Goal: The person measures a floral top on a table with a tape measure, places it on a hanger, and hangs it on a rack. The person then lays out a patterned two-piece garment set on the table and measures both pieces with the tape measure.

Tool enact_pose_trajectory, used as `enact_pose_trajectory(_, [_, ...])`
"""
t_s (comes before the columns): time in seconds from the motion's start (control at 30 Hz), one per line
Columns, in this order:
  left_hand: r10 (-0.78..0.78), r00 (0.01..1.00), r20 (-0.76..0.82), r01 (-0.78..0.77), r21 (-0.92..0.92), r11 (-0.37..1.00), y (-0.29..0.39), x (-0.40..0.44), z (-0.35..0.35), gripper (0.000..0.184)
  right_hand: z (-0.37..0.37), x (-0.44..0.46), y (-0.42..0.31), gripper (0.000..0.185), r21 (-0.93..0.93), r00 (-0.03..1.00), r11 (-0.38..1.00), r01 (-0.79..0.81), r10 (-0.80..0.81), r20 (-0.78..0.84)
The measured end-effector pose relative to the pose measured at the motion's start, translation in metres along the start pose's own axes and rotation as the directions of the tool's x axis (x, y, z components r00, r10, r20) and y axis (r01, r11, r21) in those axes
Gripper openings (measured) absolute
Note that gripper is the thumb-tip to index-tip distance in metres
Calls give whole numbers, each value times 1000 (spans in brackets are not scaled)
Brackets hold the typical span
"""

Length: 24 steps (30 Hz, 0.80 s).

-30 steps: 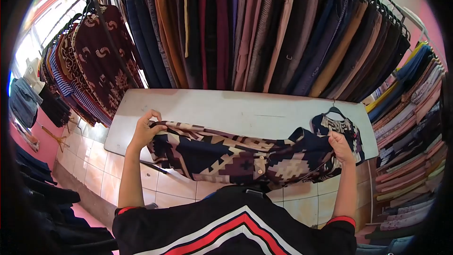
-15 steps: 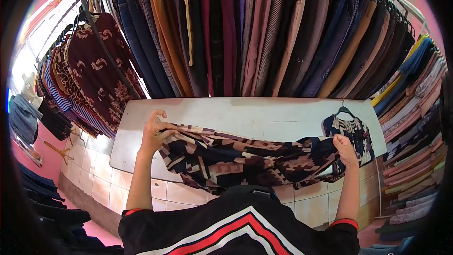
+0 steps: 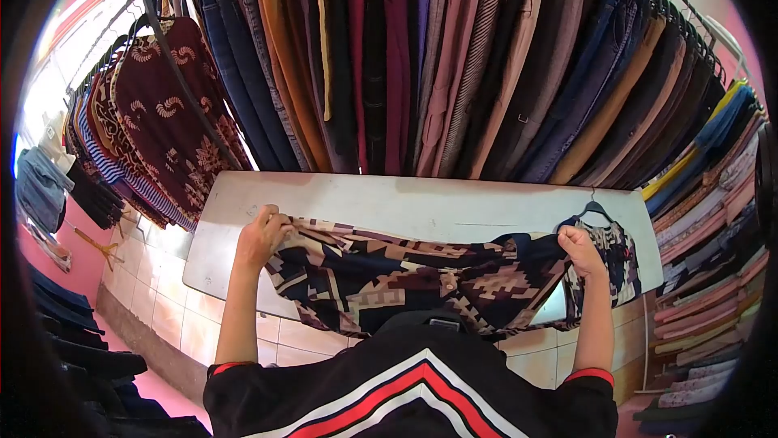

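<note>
A patterned garment in navy, brown and cream hangs stretched sideways between my two hands, its lower part hidden behind my head and cap. My left hand is closed on its left end, fingers pinching the cloth. At the other end my right hand grips the cloth in a fist. Just beyond my right hand, a similarly patterned top lies on the white table with a black hanger at its neck.
Behind the table stands a full rack of hanging trousers. On the left hang a maroon printed blouse and striped tops. Folded clothes line the right side, and dark folded garments lie at lower left. Tiled floor shows below.
My left hand's raised fingers have curled in onto the cloth. My right hand has shifted slightly left, and the garment hangs more spread out, with a button-like spot now showing at its middle.
</note>
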<state>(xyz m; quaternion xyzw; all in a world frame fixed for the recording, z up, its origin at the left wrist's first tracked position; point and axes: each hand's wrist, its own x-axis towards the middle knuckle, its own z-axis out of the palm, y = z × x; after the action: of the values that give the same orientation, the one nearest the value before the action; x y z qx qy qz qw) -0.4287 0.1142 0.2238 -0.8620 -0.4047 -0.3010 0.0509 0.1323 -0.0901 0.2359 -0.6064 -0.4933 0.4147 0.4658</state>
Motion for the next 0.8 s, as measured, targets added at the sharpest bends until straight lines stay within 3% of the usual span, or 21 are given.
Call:
enact_pose_trajectory(0.13, [80,989,121,-74,-52,996,-14,-6,-2,30,-15,4,10,26,-10,999,1000,-29,28,-42])
enact_pose_trajectory(0.23, [160,986,50,-154,-105,982,-26,-18,15,28,-21,5,26,25,-15,995,998,-58,56,-88])
enact_pose_trajectory(0.33, [220,975,22,-219,-41,975,-27,-23,25,27,-22,8,30,25,-17,992,997,-73,71,-108])
enact_pose_trajectory(0.47, [189,980,-55,-194,-107,975,-17,-20,27,19,-19,12,37,26,-15,989,995,-94,92,-119])
enact_pose_trajectory(0.67, [-66,973,-223,-1,-287,958,-9,-9,30,11,-11,16,54,14,9,990,990,-142,141,28])
enact_pose_trajectory(0.7, [-119,952,-282,35,-285,958,-9,-8,33,8,-6,13,50,13,90,984,982,-167,160,81])
enact_pose_trajectory(0.77, [-221,894,-389,108,-292,950,-11,-7,39,4,14,5,21,21,-60,969,988,-140,149,197])
enact_pose_trajectory(0.8, [-304,881,-362,174,-349,921,-13,-6,40,4,19,2,7,25,-134,955,983,-122,153,253])
